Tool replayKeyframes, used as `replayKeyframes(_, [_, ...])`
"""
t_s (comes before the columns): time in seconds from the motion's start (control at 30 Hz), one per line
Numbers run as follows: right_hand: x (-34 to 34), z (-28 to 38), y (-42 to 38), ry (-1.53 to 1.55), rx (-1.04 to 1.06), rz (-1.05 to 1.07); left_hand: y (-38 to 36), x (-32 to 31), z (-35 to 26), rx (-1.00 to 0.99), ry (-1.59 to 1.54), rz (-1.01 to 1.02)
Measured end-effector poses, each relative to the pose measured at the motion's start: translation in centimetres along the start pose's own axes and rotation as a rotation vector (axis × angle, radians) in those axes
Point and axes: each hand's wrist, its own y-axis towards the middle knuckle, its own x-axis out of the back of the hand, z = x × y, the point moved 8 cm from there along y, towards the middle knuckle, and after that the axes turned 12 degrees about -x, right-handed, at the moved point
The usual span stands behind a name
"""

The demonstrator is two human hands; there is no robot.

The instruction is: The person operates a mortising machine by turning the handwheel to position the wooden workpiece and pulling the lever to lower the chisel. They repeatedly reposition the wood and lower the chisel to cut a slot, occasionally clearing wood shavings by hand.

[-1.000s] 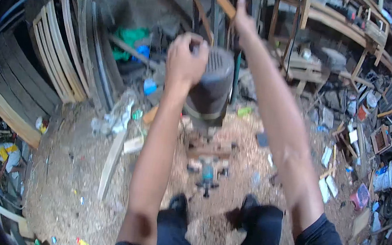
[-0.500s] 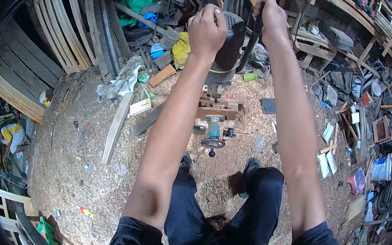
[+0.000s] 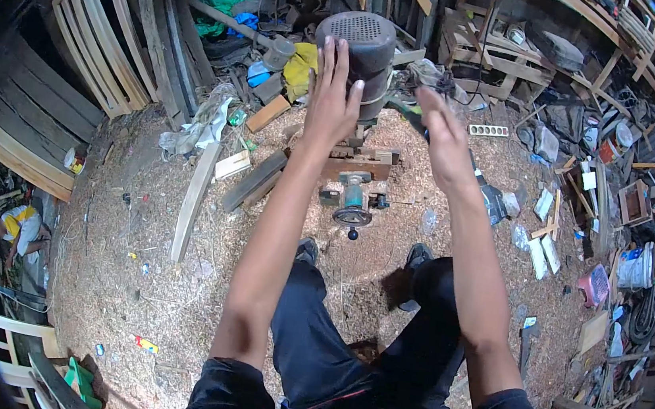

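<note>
Head view: the motor point(image 3: 373, 59) stands in the upper middle of the frame, with the left hand point(image 3: 332, 103) laid along its side, fingers straight, pinching nothing. Right of it, the right hand point(image 3: 444, 143) has its fingers extended near a dark bar point(image 3: 406, 111); I can't tell whether they touch. That flat hold could slip off the rounded surface, and loose shavings point(image 3: 352, 275) might cause a stumble.
</note>
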Motion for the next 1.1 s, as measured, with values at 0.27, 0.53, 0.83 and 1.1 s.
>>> replayKeyframes(0.27, [-2.2,-1.7,-2.5,-1.102,-0.724,0.378,-6.3,1.8,-0.2,0.153,-0.097,0.094])
replayKeyframes(0.53, [1.7,-16.4,-6.5,-1.099,-0.314,-0.122,-17.8,0.3,0.9,0.416,-0.153,0.174])
replayKeyframes(0.83, [3.1,-23.5,-9.8,-0.894,-0.328,-0.314,-23.8,-6.6,0.1,0.505,-0.195,0.515])
replayKeyframes(1.1, [4.0,-30.9,-10.3,-0.828,-0.353,-0.342,-25.7,-8.4,0.1,0.549,-0.244,0.548])
